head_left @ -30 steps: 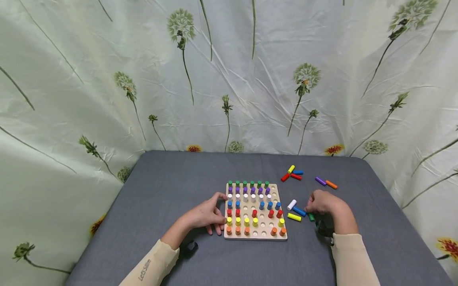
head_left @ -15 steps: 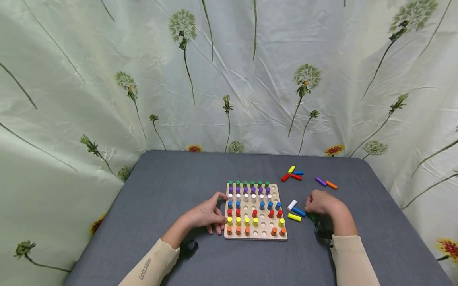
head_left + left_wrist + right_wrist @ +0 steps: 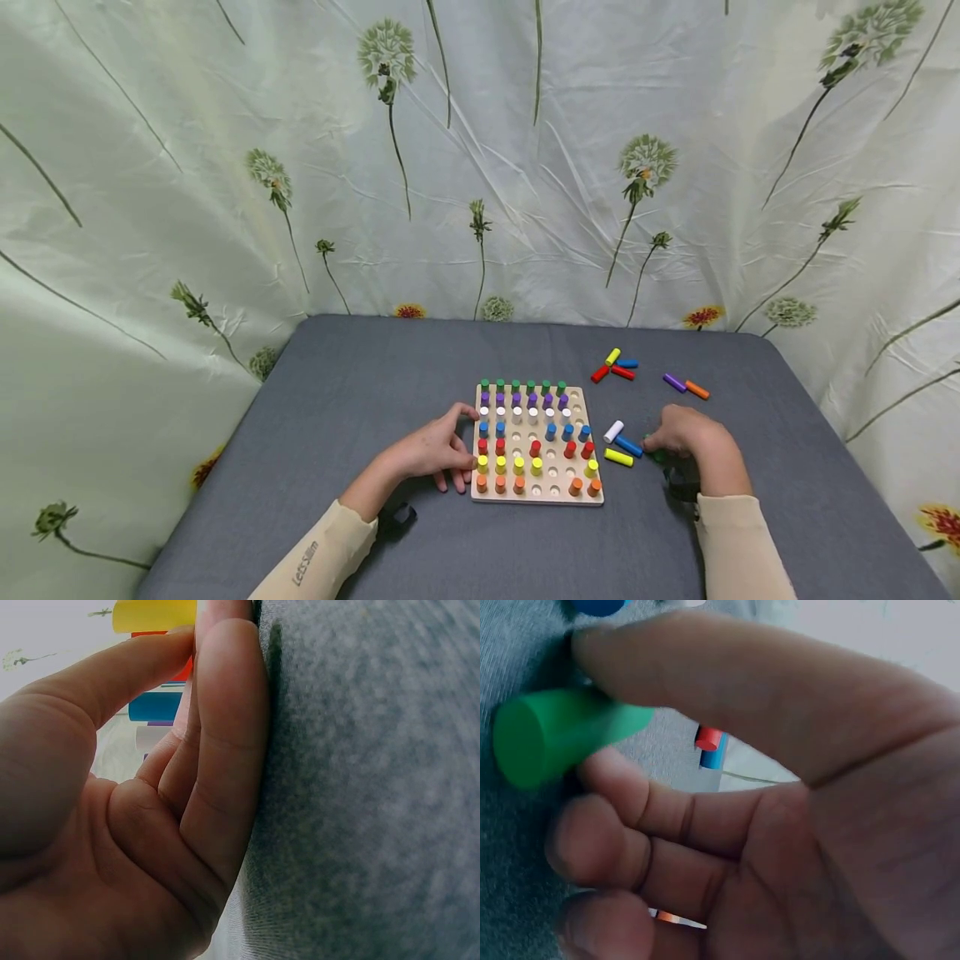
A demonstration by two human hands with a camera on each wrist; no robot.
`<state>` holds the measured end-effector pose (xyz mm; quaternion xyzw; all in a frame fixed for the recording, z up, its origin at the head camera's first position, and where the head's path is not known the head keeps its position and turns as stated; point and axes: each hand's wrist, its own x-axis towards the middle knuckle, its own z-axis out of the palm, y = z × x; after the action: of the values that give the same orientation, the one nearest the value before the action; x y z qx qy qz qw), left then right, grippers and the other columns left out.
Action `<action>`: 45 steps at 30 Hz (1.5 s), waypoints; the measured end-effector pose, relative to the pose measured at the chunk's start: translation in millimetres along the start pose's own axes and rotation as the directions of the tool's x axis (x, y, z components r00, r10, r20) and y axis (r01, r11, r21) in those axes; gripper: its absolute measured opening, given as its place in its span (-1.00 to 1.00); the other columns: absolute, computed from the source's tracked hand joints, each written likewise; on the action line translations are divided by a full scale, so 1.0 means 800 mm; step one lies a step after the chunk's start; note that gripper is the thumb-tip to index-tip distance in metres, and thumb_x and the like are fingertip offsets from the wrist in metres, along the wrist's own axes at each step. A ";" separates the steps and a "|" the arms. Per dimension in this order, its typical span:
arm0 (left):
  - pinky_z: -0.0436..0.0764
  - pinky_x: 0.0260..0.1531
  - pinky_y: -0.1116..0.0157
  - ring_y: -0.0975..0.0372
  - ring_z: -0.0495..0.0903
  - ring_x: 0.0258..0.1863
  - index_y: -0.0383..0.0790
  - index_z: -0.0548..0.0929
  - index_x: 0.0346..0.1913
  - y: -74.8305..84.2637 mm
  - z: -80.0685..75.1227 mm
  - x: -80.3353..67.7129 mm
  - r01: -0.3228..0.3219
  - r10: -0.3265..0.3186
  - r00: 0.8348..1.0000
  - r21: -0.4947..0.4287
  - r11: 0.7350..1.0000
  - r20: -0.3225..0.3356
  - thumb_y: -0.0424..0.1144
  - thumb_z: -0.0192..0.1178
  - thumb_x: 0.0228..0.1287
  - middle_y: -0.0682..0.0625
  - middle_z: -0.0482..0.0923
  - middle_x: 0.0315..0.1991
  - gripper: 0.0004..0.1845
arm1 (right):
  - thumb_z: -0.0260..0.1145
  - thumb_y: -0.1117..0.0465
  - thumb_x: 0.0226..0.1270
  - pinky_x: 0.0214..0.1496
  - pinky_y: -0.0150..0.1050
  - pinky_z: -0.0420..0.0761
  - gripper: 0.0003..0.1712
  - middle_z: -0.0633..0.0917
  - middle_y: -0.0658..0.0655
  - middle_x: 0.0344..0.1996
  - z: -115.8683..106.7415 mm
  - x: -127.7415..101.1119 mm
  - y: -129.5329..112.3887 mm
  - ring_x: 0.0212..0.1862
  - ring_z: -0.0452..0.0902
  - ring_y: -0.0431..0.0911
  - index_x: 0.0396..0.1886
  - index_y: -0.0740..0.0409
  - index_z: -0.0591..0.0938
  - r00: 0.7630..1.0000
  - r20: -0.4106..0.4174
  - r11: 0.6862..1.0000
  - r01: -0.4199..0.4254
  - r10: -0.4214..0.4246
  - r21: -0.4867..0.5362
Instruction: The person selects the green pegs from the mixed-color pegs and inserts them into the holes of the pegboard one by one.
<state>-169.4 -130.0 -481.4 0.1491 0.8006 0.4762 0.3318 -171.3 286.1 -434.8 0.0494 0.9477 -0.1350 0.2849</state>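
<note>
From my end the nearest worry is the green peg: my right hand pinches it between thumb and curled fingers low on the grey table just right of the board, and, being round and held by one end, it could roll free. That wrist hovers over the loose blue peg and yellow peg, which a careless sweep could scatter. My left hand rests, fingers relaxed, against the pegboard, steadying it.
</note>
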 end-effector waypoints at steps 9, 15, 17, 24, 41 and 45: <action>0.64 -0.68 0.32 0.25 0.75 -0.56 -0.07 0.18 0.46 0.001 0.000 0.000 -0.008 0.008 1.000 -0.011 1.000 0.000 -0.30 0.38 0.39 -0.05 0.79 -0.41 -0.27 | 0.39 0.14 0.34 -0.27 -0.17 0.38 -0.78 0.53 0.06 -0.48 -0.004 0.000 -0.002 -0.36 0.44 -0.06 -0.39 0.19 0.62 0.999 -0.036 1.000 0.022 -0.022 -0.003; 0.63 -0.68 0.32 0.25 0.75 -0.56 -0.06 0.20 0.46 0.001 0.000 0.000 -0.004 0.004 1.000 -0.019 1.000 -0.001 -0.31 0.36 0.41 -0.05 0.79 -0.39 -0.29 | 0.38 0.20 0.33 -0.31 -0.19 0.29 -0.76 0.43 -0.02 -0.55 -0.008 0.001 -0.009 -0.43 0.35 -0.12 -0.51 0.07 0.53 0.996 -0.053 0.998 0.065 -0.065 -0.012; 0.64 -0.68 0.31 0.24 0.75 -0.56 -0.05 0.21 0.46 0.001 0.000 0.000 -0.002 0.002 1.000 -0.019 1.000 -0.001 -0.31 0.36 0.41 -0.05 0.80 -0.39 -0.30 | 0.39 0.21 0.32 -0.30 -0.18 0.31 -0.81 0.46 0.00 -0.51 -0.010 0.003 -0.013 -0.40 0.38 -0.10 -0.45 0.08 0.56 0.996 -0.057 0.997 0.073 -0.074 -0.008; 0.65 -0.67 0.29 0.22 0.76 -0.55 -0.03 0.21 0.46 0.000 0.000 0.001 0.004 -0.004 1.000 -0.022 1.000 -0.003 -0.28 0.36 0.43 -0.06 0.80 -0.37 -0.31 | 0.40 0.25 0.30 -0.29 -0.20 0.42 -0.83 0.58 0.09 -0.36 -0.013 0.009 -0.025 -0.29 0.47 -0.05 -0.18 0.17 0.61 0.982 -0.120 0.987 0.153 -0.146 0.051; 0.67 -0.66 0.26 0.20 0.76 -0.57 -0.04 0.21 0.45 -0.003 0.002 0.001 -0.011 0.011 1.000 -0.031 0.999 -0.009 -0.28 0.37 0.41 -0.08 0.79 -0.40 -0.30 | 0.32 0.26 0.26 -0.38 -0.22 0.36 -0.72 0.52 0.08 -0.41 -0.005 0.028 -0.057 -0.41 0.40 -0.09 -0.05 0.27 0.60 0.894 -0.345 0.916 0.360 -0.285 0.177; 0.67 -0.66 0.26 0.20 0.75 -0.58 -0.05 0.21 0.44 -0.005 0.003 0.002 -0.014 0.014 1.000 -0.027 1.000 -0.014 -0.28 0.39 0.38 -0.08 0.78 -0.42 -0.28 | 0.33 0.24 0.28 -0.34 -0.22 0.37 -0.71 0.55 0.09 -0.37 -0.004 0.031 -0.068 -0.37 0.42 -0.08 -0.03 0.25 0.63 0.882 -0.372 0.911 0.373 -0.290 0.176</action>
<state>-168.2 -129.4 -485.8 0.1469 0.7953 0.4902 0.3249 -203.2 235.0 -433.9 -0.0579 0.9529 -0.2861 0.0824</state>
